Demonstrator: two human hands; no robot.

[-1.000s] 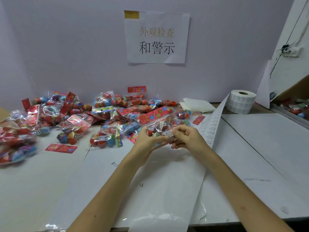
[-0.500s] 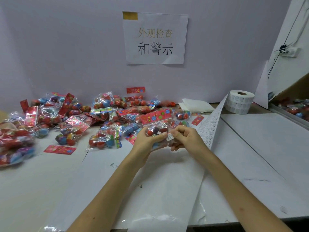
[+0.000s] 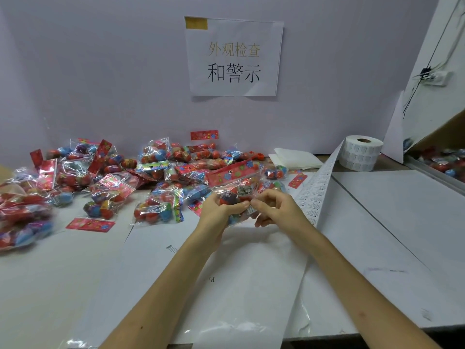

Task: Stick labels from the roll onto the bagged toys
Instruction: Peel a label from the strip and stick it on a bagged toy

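Both hands met above the counter point(image 3: 377, 210): I saw the left hand point(image 3: 219, 210) gripping a bag point(image 3: 234, 187) of toys, the right hand point(image 3: 274, 210) pinching a label point(image 3: 251, 210) at its lower edge. Just right, the strip point(image 3: 317, 187) ran back to the roll point(image 3: 361, 153); more bags point(image 3: 156, 170) lay piled behind-left.
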